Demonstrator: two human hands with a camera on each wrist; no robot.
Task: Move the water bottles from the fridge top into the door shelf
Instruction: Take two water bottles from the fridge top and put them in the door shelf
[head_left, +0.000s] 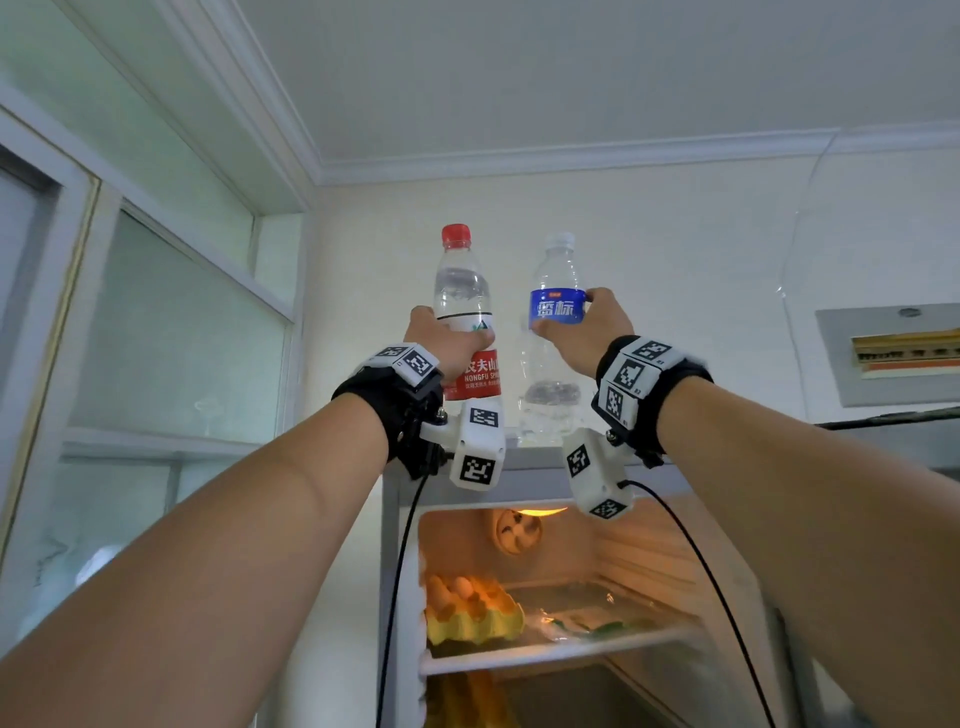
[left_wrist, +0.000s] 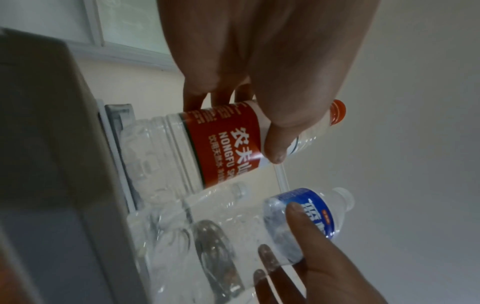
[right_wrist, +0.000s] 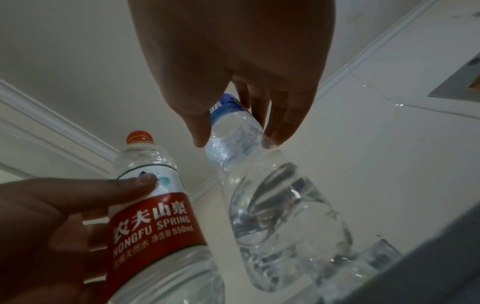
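Red marks the left of two water bottles: the red-label bottle (head_left: 467, 317) has a red cap and a red band printed "NONGFU SPRING", and it stands upright above the near edge of the fridge top (head_left: 535, 457). The left hand (head_left: 447, 348) grips it around the upper part of the label, thumb on the white strip above the red band and fingers curled around the far side, as the left wrist view shows. Whether its base touches the fridge top cannot be told, since a white wrist device hides it in the head view.

Just to its right, close but apart, is the blue-label bottle (head_left: 555, 343), clear with a white cap and a blue band high on its body. The right hand (head_left: 592, 332) pinches it at that band, thumb on the left side and fingers wrapped around the right and far side. Its base is at the fridge top, near the front edge; contact is not clear. In the right wrist view this bottle looks crinkled below the band.

Both forearms reach up from the near corners of the head view, each wearing a black wrist strap with white marker-printed blocks and a black cable.

Below the fridge top the fridge compartment is open and lit orange. On its upper glass shelf (head_left: 561, 649) a yellow egg tray (head_left: 472, 613) with eggs sits at the left, and a clear bag with something green lies to its right.
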